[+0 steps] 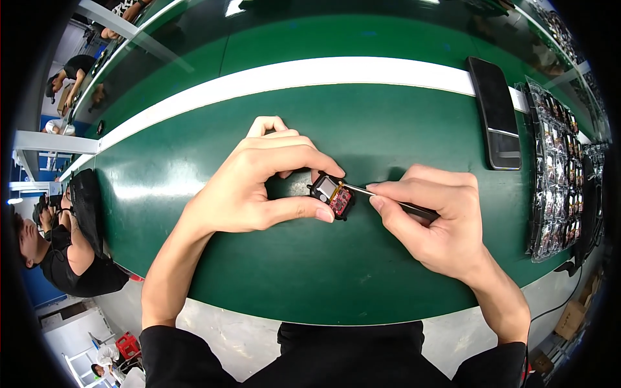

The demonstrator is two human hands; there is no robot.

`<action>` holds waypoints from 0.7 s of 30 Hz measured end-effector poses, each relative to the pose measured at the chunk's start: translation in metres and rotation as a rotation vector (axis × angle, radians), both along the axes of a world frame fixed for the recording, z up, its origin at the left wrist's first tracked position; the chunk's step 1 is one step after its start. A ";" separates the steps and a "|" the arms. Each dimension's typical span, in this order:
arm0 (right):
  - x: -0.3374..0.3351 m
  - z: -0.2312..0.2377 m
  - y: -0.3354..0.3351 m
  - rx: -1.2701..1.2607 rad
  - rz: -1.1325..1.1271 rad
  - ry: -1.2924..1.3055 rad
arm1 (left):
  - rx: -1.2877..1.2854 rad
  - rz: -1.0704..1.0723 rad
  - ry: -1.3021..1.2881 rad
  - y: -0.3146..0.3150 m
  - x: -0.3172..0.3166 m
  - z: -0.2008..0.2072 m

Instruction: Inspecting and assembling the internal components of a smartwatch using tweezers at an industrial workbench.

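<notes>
Small black device (331, 194) with red circuit board (341, 202) over table's (291, 271) middle, pinched between left hand's (259, 184) thumb and index finger. Right hand (440, 216) grips slim tool (417, 210), tip at board's edge. Step looks like fine tool work inside device; next move likely calls for steady pinch, light tip pressure. Phone (497, 113), clear trays (551, 174) toward table's right edge.

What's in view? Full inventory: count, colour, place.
small device: 1, black with red board, left fingertips
slim tool: 1, silver and dark, right fingers
phone: 1, black, upper right
plastic trays: count unclear, clear, right
worktable: 1, green, centre
strip: 1, white, across table
stool: 1, red, lower left
people: at least four, mostly dark clothes, left
left hand: 1, bare, centre
right hand: 1, bare, right of device
</notes>
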State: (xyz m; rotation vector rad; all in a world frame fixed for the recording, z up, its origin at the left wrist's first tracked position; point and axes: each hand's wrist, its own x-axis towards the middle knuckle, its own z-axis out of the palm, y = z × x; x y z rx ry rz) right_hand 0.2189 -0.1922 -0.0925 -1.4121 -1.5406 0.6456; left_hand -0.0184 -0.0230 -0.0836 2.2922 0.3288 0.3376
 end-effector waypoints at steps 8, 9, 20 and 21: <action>-0.001 -0.003 -0.001 -0.001 0.000 -0.001 | 0.064 -0.009 0.004 -0.002 0.002 0.003; -0.001 -0.003 -0.001 0.007 0.006 -0.004 | 0.084 -0.030 -0.007 -0.002 0.003 0.004; -0.002 -0.004 -0.001 0.050 -0.003 -0.040 | 0.140 -0.055 -0.024 -0.003 0.002 0.002; -0.002 -0.006 -0.002 0.065 0.000 -0.039 | 0.139 -0.055 -0.028 -0.003 0.003 0.002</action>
